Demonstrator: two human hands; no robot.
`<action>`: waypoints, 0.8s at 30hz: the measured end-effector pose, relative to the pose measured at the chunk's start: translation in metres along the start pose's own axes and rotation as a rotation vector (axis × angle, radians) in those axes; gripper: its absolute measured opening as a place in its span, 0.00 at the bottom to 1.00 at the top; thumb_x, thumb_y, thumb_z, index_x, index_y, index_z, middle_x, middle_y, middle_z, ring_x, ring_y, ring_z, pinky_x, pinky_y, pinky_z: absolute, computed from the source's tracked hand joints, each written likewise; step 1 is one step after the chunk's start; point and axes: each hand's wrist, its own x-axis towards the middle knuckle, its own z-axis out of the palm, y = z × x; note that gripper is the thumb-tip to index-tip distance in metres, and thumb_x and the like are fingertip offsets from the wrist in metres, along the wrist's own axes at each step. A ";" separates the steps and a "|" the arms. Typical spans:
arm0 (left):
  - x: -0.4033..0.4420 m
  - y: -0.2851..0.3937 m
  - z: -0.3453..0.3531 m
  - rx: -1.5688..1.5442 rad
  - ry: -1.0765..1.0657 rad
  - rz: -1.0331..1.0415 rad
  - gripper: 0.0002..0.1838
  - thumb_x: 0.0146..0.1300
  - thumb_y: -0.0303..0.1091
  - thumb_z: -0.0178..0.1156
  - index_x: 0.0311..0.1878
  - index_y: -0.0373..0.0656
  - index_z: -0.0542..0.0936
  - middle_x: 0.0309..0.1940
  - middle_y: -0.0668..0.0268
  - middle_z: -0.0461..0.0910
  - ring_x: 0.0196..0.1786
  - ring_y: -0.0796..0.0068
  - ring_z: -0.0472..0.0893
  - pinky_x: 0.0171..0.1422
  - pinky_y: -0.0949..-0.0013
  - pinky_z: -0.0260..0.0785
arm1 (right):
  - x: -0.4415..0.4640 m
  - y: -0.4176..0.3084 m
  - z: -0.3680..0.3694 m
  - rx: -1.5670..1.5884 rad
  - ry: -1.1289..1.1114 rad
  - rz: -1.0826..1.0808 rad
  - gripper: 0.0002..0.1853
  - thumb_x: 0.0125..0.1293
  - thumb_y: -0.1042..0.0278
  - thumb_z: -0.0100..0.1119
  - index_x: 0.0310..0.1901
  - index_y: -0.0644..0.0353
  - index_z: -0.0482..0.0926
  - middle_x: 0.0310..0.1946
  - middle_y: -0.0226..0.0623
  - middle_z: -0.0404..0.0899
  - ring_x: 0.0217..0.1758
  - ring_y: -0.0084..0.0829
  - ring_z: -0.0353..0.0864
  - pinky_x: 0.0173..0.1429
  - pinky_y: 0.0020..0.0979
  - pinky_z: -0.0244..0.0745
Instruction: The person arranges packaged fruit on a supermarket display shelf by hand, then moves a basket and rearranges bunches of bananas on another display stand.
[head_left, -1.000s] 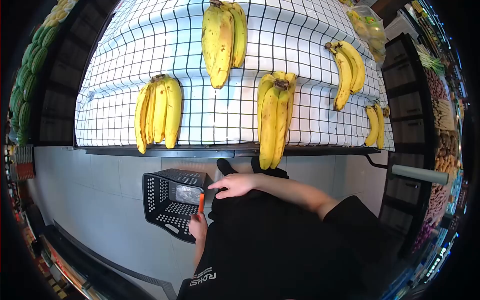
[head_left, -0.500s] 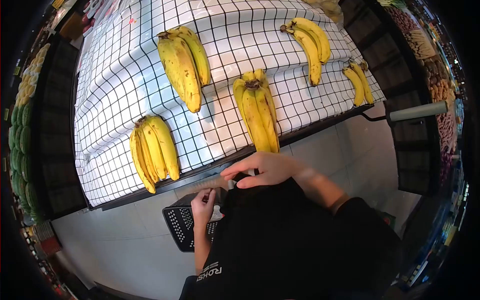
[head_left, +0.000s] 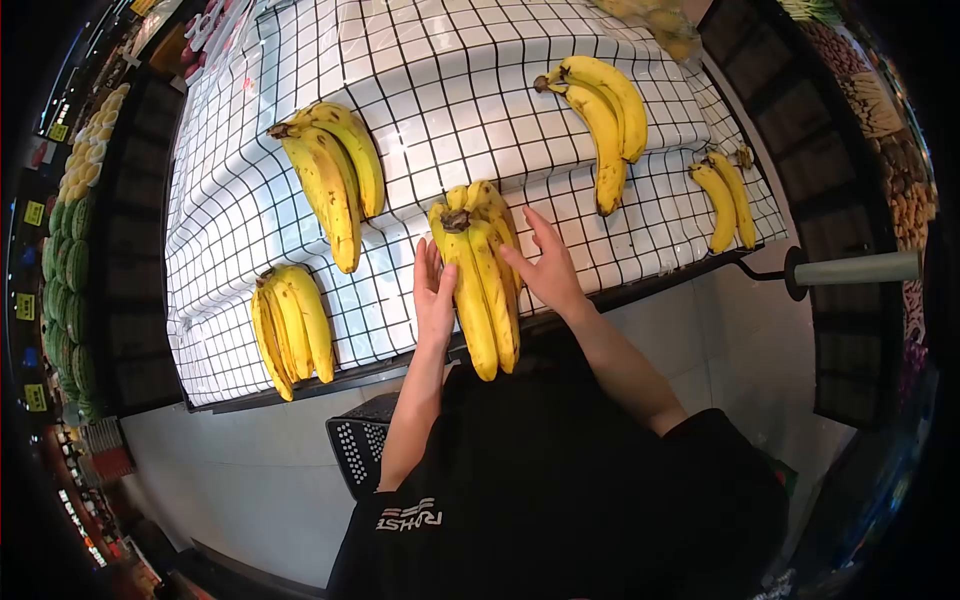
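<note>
A bunch of yellow bananas [head_left: 478,290] lies at the front edge of the checkered cloth, its dark stem end away from me and its tips sticking out over the edge. My left hand [head_left: 435,297] is along the bunch's left side, fingers stretched out, the thumb against the peel. On the right side, my right hand [head_left: 548,268] has its fingers spread, with the thumb close to or touching the bananas. Neither hand is wrapped round the bunch.
Further banana bunches rest on the stepped cloth [head_left: 400,140]: one front left [head_left: 290,335], one back left [head_left: 335,185], one back right [head_left: 605,125] and a small one [head_left: 722,202] at the right. A black perforated basket [head_left: 350,450] stands below. A cylinder handle [head_left: 855,268] juts out right.
Both hands have come up from near my body to either side of the middle banana bunch. The view has shifted, so the display sits lower in the frame.
</note>
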 end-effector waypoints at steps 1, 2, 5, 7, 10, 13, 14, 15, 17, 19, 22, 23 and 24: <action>0.002 0.000 0.004 -0.023 -0.018 0.026 0.40 0.73 0.33 0.56 0.79 0.36 0.46 0.77 0.48 0.54 0.77 0.60 0.59 0.78 0.61 0.53 | 0.003 0.006 0.002 0.011 -0.004 0.000 0.41 0.65 0.58 0.69 0.73 0.68 0.59 0.71 0.54 0.64 0.75 0.41 0.64 0.72 0.40 0.65; 0.004 -0.003 0.005 -0.008 -0.031 0.040 0.39 0.73 0.32 0.55 0.79 0.35 0.46 0.77 0.49 0.53 0.77 0.60 0.58 0.78 0.63 0.52 | 0.005 0.011 0.006 0.028 -0.031 -0.019 0.43 0.64 0.58 0.69 0.73 0.69 0.57 0.71 0.54 0.63 0.75 0.41 0.63 0.72 0.40 0.65; 0.004 -0.014 0.004 0.046 -0.007 0.070 0.39 0.72 0.31 0.55 0.79 0.35 0.47 0.77 0.51 0.55 0.77 0.61 0.59 0.78 0.63 0.52 | 0.014 0.012 0.008 0.023 -0.112 -0.038 0.50 0.62 0.55 0.71 0.75 0.72 0.51 0.73 0.57 0.60 0.76 0.44 0.62 0.73 0.41 0.63; 0.004 -0.012 0.004 0.066 -0.001 0.070 0.38 0.72 0.30 0.55 0.79 0.35 0.48 0.76 0.51 0.56 0.76 0.61 0.60 0.78 0.63 0.53 | 0.019 0.003 0.006 -0.029 -0.150 -0.034 0.52 0.60 0.53 0.72 0.75 0.73 0.50 0.71 0.59 0.61 0.74 0.47 0.64 0.73 0.42 0.62; 0.007 -0.012 0.005 0.057 0.014 0.051 0.37 0.72 0.29 0.55 0.79 0.35 0.50 0.76 0.53 0.58 0.76 0.63 0.62 0.77 0.64 0.55 | 0.027 0.004 0.009 -0.166 -0.185 -0.112 0.55 0.58 0.49 0.73 0.74 0.74 0.50 0.69 0.60 0.63 0.72 0.50 0.65 0.74 0.45 0.60; 0.006 -0.008 0.012 -0.025 0.048 0.006 0.35 0.72 0.28 0.55 0.78 0.34 0.52 0.74 0.54 0.60 0.74 0.65 0.64 0.75 0.65 0.58 | 0.024 0.002 0.015 -0.154 -0.088 -0.155 0.54 0.56 0.49 0.73 0.73 0.73 0.52 0.68 0.59 0.64 0.71 0.51 0.65 0.74 0.44 0.59; 0.004 -0.006 0.014 -0.083 0.066 -0.015 0.34 0.72 0.28 0.55 0.78 0.34 0.53 0.74 0.54 0.62 0.73 0.66 0.66 0.73 0.66 0.60 | 0.021 0.001 0.019 -0.147 -0.092 -0.158 0.54 0.56 0.49 0.73 0.73 0.73 0.52 0.68 0.59 0.64 0.71 0.51 0.65 0.74 0.44 0.59; 0.005 -0.010 0.010 -0.076 0.069 -0.010 0.34 0.72 0.28 0.55 0.78 0.34 0.53 0.74 0.54 0.62 0.73 0.66 0.66 0.73 0.66 0.60 | 0.019 0.000 0.023 -0.038 -0.069 -0.151 0.53 0.57 0.49 0.73 0.73 0.73 0.53 0.67 0.58 0.64 0.71 0.51 0.64 0.74 0.44 0.59; 0.008 -0.023 -0.001 -0.211 0.093 -0.030 0.33 0.73 0.29 0.55 0.77 0.34 0.55 0.72 0.55 0.65 0.69 0.68 0.70 0.70 0.68 0.64 | 0.016 -0.003 0.029 0.077 -0.044 -0.144 0.52 0.57 0.49 0.73 0.72 0.72 0.54 0.67 0.58 0.63 0.71 0.50 0.63 0.74 0.43 0.59; 0.003 -0.012 0.012 -0.217 0.100 -0.007 0.31 0.73 0.30 0.54 0.76 0.34 0.58 0.68 0.56 0.70 0.64 0.70 0.74 0.66 0.69 0.69 | 0.018 -0.005 0.030 0.108 -0.012 -0.170 0.52 0.55 0.45 0.73 0.71 0.73 0.57 0.62 0.58 0.66 0.66 0.52 0.67 0.69 0.43 0.65; -0.002 0.011 0.030 -0.294 0.186 -0.068 0.30 0.73 0.29 0.53 0.75 0.34 0.59 0.64 0.57 0.73 0.61 0.70 0.77 0.63 0.70 0.72 | 0.020 0.002 0.032 0.183 -0.011 -0.135 0.51 0.57 0.47 0.72 0.72 0.72 0.56 0.64 0.57 0.65 0.68 0.48 0.67 0.69 0.42 0.66; -0.003 0.019 0.034 -0.268 0.191 -0.110 0.30 0.74 0.30 0.53 0.75 0.34 0.59 0.63 0.57 0.74 0.60 0.70 0.78 0.62 0.70 0.73 | 0.021 0.005 0.035 0.187 -0.006 -0.135 0.51 0.57 0.47 0.72 0.72 0.72 0.56 0.64 0.57 0.65 0.68 0.48 0.67 0.69 0.42 0.66; -0.004 0.028 0.039 -0.239 0.196 -0.155 0.29 0.74 0.30 0.52 0.75 0.34 0.59 0.62 0.57 0.75 0.59 0.70 0.78 0.61 0.70 0.73 | 0.022 0.009 0.038 0.368 -0.039 -0.015 0.51 0.57 0.48 0.72 0.72 0.72 0.56 0.65 0.56 0.65 0.69 0.45 0.68 0.69 0.40 0.66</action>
